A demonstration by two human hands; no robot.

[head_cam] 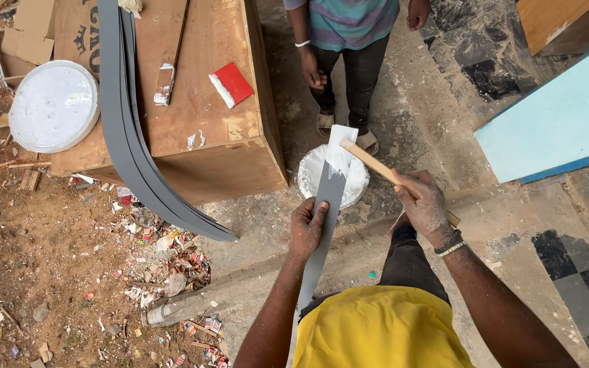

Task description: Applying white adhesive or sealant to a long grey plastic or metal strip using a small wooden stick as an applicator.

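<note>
Grey strip (pixel 324 218): you are holding it in your left hand (pixel 306 228), fingers wrapping its edge; its long axis is running from your lap up and away to its white-coated tip, which is lying over the tub of white paste (pixel 333 178).
Wooden stick (pixel 380 168): your right hand (pixel 423 204) is clenching it; its far end is touching the strip's tip.
Nearer hand: the right, reaching in from the side.
Pose: both forearms are extending forward, converging over the tub.
Bystander (pixel 349 41): another person is standing just beyond the tub.
</note>
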